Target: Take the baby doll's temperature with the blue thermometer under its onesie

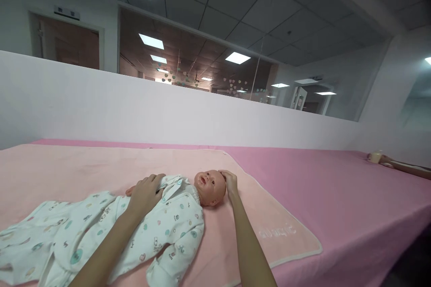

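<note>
A baby doll [210, 187] lies on its back on a light pink towel [262, 215], its head toward the right. It wears a white patterned sleepsuit [168, 228] that spreads out to the left. My left hand [145, 193] rests flat on the doll's chest and shoulder, fingers stretched over the suit's collar. My right hand [230, 183] cups the top of the doll's head, fingers curved against it.
The towel lies on a long table with a darker pink cover [336, 197]. A white partition wall [134, 107] runs behind it. At the far right, another person's arm [404, 168] lies on the table beside a small pale object [375, 157].
</note>
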The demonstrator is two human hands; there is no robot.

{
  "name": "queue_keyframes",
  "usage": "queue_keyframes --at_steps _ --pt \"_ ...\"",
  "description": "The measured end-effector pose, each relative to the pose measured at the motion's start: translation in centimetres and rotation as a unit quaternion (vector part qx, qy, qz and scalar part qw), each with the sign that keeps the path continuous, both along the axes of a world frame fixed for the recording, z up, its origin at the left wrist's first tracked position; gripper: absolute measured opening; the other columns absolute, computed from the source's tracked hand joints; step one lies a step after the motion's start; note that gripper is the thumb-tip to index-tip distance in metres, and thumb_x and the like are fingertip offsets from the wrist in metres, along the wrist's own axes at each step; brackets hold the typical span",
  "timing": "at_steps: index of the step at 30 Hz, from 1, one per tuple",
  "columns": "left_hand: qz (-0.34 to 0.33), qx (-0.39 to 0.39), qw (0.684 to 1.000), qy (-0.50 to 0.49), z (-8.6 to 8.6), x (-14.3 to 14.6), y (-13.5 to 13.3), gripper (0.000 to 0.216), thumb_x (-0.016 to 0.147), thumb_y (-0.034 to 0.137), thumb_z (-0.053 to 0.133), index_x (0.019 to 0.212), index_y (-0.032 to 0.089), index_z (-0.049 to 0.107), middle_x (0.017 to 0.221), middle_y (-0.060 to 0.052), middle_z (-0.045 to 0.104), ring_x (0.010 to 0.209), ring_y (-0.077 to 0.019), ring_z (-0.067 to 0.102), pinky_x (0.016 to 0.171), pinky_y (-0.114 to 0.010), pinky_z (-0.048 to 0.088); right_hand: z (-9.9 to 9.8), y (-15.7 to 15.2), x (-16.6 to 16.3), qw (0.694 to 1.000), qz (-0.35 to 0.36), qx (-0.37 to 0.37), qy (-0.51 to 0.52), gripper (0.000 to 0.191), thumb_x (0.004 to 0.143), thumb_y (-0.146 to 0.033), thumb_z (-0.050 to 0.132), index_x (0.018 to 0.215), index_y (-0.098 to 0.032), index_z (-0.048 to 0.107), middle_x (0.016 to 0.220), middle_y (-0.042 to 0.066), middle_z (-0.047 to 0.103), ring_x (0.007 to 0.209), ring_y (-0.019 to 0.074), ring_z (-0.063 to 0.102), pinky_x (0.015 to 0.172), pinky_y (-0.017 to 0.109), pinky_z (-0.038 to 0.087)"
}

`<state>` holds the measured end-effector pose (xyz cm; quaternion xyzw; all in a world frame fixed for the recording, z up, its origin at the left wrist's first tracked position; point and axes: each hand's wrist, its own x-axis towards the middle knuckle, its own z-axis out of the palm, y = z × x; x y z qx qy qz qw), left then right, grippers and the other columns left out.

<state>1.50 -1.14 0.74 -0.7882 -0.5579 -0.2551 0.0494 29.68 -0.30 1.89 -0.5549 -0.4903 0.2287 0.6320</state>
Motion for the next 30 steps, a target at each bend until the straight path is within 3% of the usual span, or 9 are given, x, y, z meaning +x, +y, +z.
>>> queue_keyframes --at_steps 3,4,7,11,18,20,24,28,30 --pt "0.004 0.002 1.0 -0.003 -0.2 0.0 0.2 0.039 0.079 0.026 0.034 0.116 0.022 0.046 0.104 -0.007 0.054 0.092 -0.0215 0.05 0.077 -0.031 0.036 -1.0 -0.6 -0.4 0.989 0.107 -0.057 0.087 0.037 0.073 -0.041 0.043 0.078 -0.011 0.064 0.08 0.011 0.066 0.078 0.0239 0.06 0.075 0.036 0.045" --pt "0.005 0.004 1.0 -0.003 -0.3 0.0 0.2 0.039 0.079 0.027 0.035 0.116 0.022 0.046 0.104 -0.007 0.054 0.092 -0.0216 0.05 0.077 -0.031 0.036 -1.2 -0.8 -0.7 0.97 0.17 -0.09 0.148 0.043 0.074 -0.045 0.041 0.084 -0.01 0.063 0.085 0.012 0.066 0.081 0.0248 0.06 0.077 0.038 0.045" --pt "0.006 0.008 1.0 -0.001 -0.3 0.0 0.2 0.039 0.079 0.026 0.034 0.116 0.023 0.046 0.104 -0.007 0.054 0.092 -0.022 0.05 0.077 -0.032 0.036 -1.4 -1.0 -0.9 0.87 0.332 -0.167 0.323 0.057 0.075 -0.055 0.038 0.099 -0.008 0.058 0.101 0.016 0.062 0.093 0.0268 0.058 0.085 0.041 0.042" --pt "0.005 -0.001 1.0 0.001 -0.1 0.0 -0.1 0.039 0.079 0.025 0.034 0.116 0.022 0.045 0.105 -0.007 0.053 0.092 -0.0218 0.05 0.077 -0.031 0.036 -1.8 -0.8 -0.4 0.832 0.37 -0.174 0.374 0.066 0.074 -0.06 0.039 0.108 -0.006 0.052 0.108 0.018 0.058 0.098 0.0278 0.056 0.089 0.042 0.04" --pt "-0.001 -0.002 1.0 -0.006 -0.1 -0.1 -0.2 0.038 0.08 0.026 0.032 0.116 0.024 0.044 0.104 -0.005 0.053 0.09 -0.0216 0.049 0.078 -0.032 0.035 -2.5 -0.1 0.4 0.851 0.347 -0.147 0.366 0.059 0.073 -0.055 0.047 0.117 -0.016 0.046 0.106 0.015 0.059 0.092 0.0297 0.058 0.083 0.051 0.041" --pt "-0.001 -0.003 1.0 -0.007 -0.2 -0.1 -0.1 0.038 0.08 0.027 0.032 0.116 0.024 0.044 0.104 -0.005 0.053 0.09 -0.0217 0.05 0.077 -0.033 0.036 -2.6 0.1 0.6 0.864 0.342 -0.134 0.344 0.053 0.074 -0.05 0.05 0.114 -0.015 0.049 0.106 0.014 0.059 0.094 0.0276 0.057 0.085 0.047 0.041" --pt "0.001 -0.004 1.0 -0.001 -0.1 -0.1 -0.1 0.038 0.079 0.026 0.033 0.115 0.023 0.045 0.103 -0.006 0.054 0.089 -0.0216 0.05 0.077 -0.032 0.036 -2.8 0.9 1.1 0.914 0.266 -0.034 0.306 0.043 0.07 -0.033 0.06 0.11 -0.02 0.053 0.118 0.006 0.054 0.107 0.0205 0.051 0.092 0.035 0.039" --pt "0.002 -0.007 1.0 -0.003 0.0 -0.1 -0.2 0.038 0.08 0.027 0.033 0.116 0.023 0.045 0.104 -0.006 0.053 0.089 -0.0206 0.05 0.076 -0.031 0.037 -3.0 1.5 1.4 0.917 0.253 -0.004 0.307 0.054 0.066 -0.031 0.065 0.116 -0.032 0.047 0.13 0.0 0.043 0.111 0.0197 0.047 0.093 0.035 0.039" --pt "0.004 -0.007 1.0 -0.004 -0.1 -0.2 -0.2 0.039 0.08 0.027 0.033 0.117 0.023 0.044 0.105 -0.005 0.053 0.09 -0.0202 0.05 0.076 -0.031 0.037 -3.1 1.5 1.4 0.916 0.256 -0.024 0.309 0.05 0.066 -0.033 0.065 0.114 -0.028 0.051 0.125 0.001 0.048 0.107 0.0201 0.051 0.092 0.035 0.04"
